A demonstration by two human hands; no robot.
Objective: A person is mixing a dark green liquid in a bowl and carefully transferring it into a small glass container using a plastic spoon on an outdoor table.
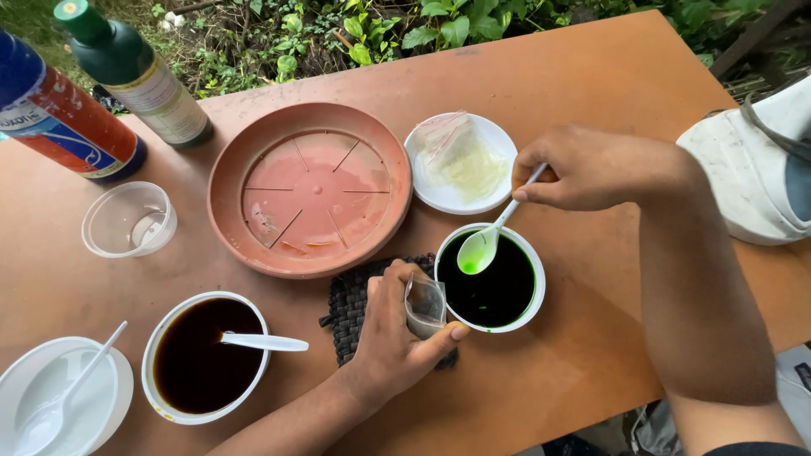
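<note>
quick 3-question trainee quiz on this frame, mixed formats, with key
1. True or false: the right hand holds a white plastic spoon over the white bowl of dark green liquid.
2. What do the left hand's fingers hold against that bowl's rim? A) a small clear plastic bag B) a bottle cap C) a fork
3. Fill in: the terracotta-coloured round plastic saucer lies between the clear plastic cup and the small white ____ holding crumpled clear bags.

Key: 1 true; 2 A; 3 plate
</note>
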